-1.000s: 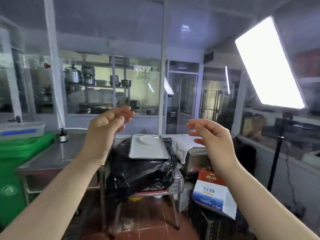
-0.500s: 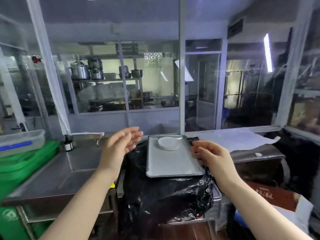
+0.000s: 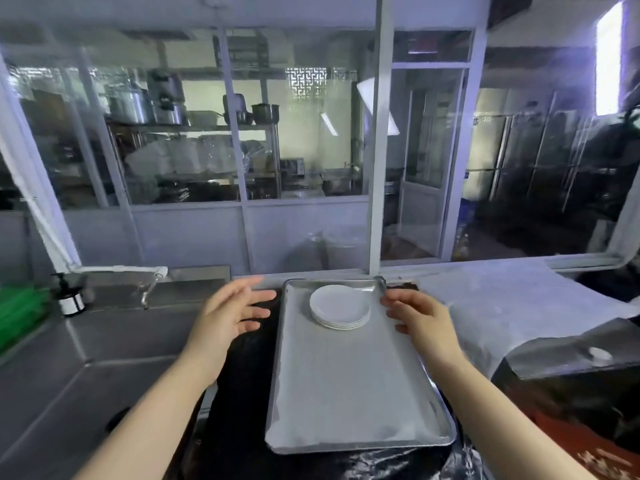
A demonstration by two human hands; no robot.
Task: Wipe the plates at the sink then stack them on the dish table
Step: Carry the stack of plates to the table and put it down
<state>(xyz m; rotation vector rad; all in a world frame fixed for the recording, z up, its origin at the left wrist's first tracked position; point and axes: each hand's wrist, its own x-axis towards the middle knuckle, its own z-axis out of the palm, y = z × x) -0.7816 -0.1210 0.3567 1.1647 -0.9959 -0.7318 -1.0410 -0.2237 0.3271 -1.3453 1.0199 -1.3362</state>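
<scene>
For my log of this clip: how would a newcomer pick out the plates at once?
Find the long rectangular metal tray lying on black plastic sheeting, right of the steel sink. At its far end sits a stack of small round white plates, between the open left hand and right hand. Nothing else lies on the tray.

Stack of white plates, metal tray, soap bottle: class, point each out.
stack of white plates (image 3: 338, 304), head view, top plate's centre
metal tray (image 3: 349, 386), head view, bare floor
soap bottle (image 3: 70, 301), head view, labelled body
</scene>
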